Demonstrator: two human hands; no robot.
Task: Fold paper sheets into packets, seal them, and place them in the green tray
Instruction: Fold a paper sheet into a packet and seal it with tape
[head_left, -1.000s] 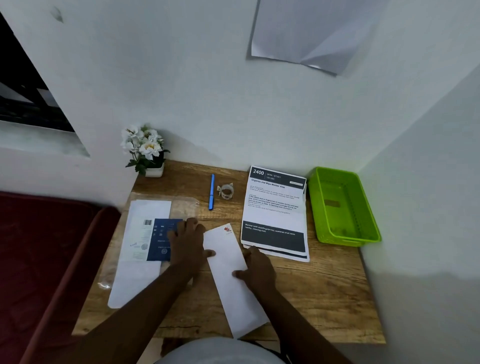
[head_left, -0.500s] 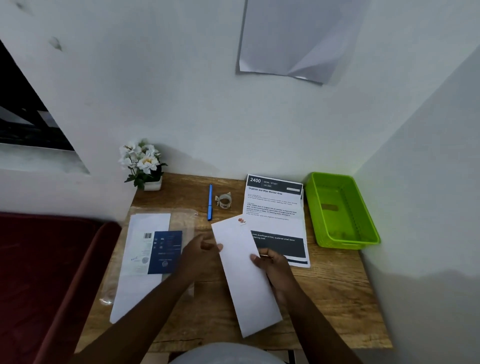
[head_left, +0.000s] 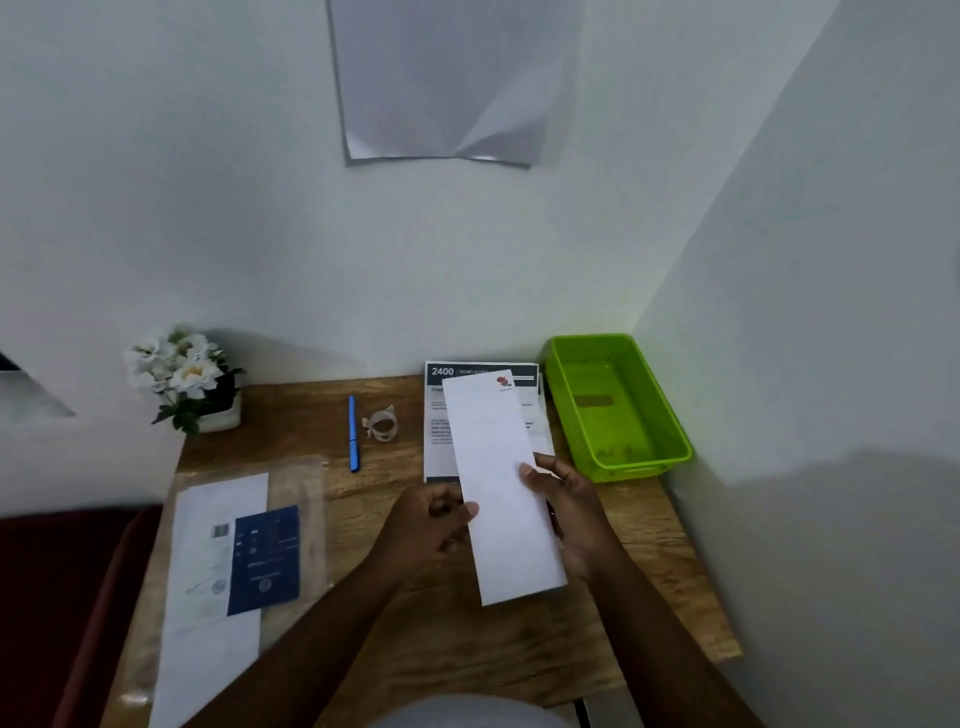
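folded sheet pinched betw. both hands' fingers

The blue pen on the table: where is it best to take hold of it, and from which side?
Grip the blue pen at mid-barrel, coming from above, fingers closing on its left and right. It lies flat, pointing away from the person, with bare wood at its left and the tape roll just to its right.

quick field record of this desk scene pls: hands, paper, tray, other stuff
left hand: pinches the folded paper's left edge
right hand: holds its right edge, thumb on top
folded paper: long white strip, lifted, small red mark at far end
green tray: right of it, no packet inside
printed sheet: flat under the paper
pen: blue, beside tape roll
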